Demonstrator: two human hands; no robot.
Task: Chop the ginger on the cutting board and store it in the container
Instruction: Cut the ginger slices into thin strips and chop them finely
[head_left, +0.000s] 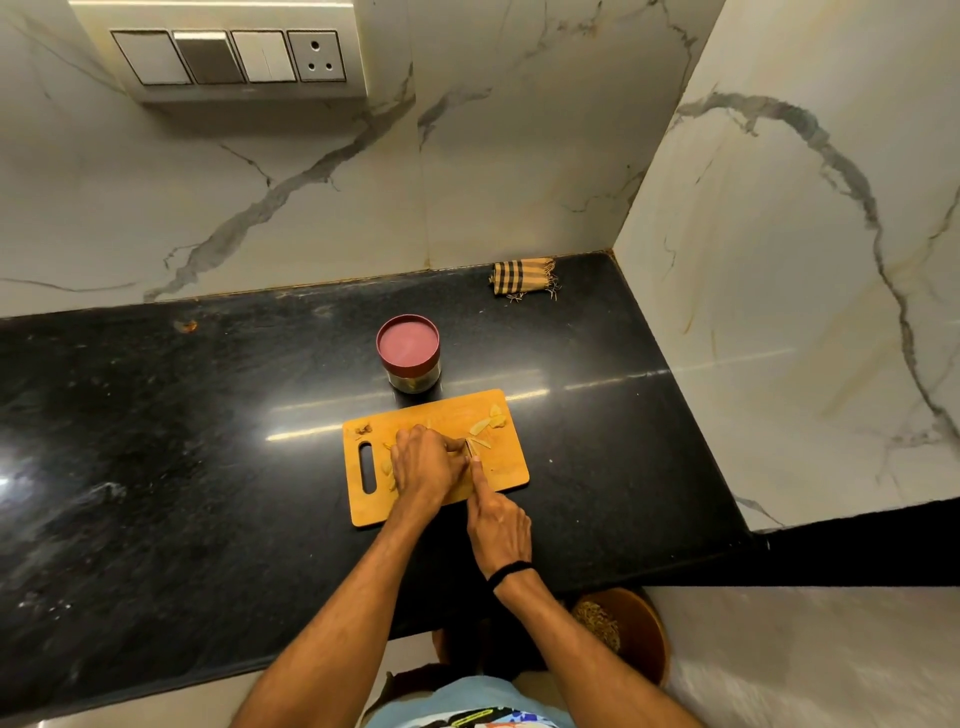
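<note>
We stand at a black countertop (156, 415) with an orange cutting board (501, 467) set near its front edge, the handle slot to the left. Our left hand (426, 465) rests knuckles-up on the middle of the board, its fingers curled and bunched together over the ginger (480, 427) being cut; the piece under the hand is almost wholly hidden, so we cannot tell its shape. Our right hand (498, 525) grips the knife (470, 448), fingers wrapped round the handle and the index finger stretched straight along the back of the blade, whose tip stands just beside the left fingertips. A black band (511, 571) circles the right wrist. Loose pale slices of ginger lie on the board's far right part, and a few more bits show at the left, between the hand and the slot. The container (409, 353), a small jar with a maroon lid closed on top, stands on the counter just beyond the board's far edge. A checked cloth (522, 278) lies folded in the far corner against the marble wall, well apart from the board. A switch panel (228, 54) is mounted high on that wall, and a brown bowl (623, 629) sits below the counter's front edge
</note>
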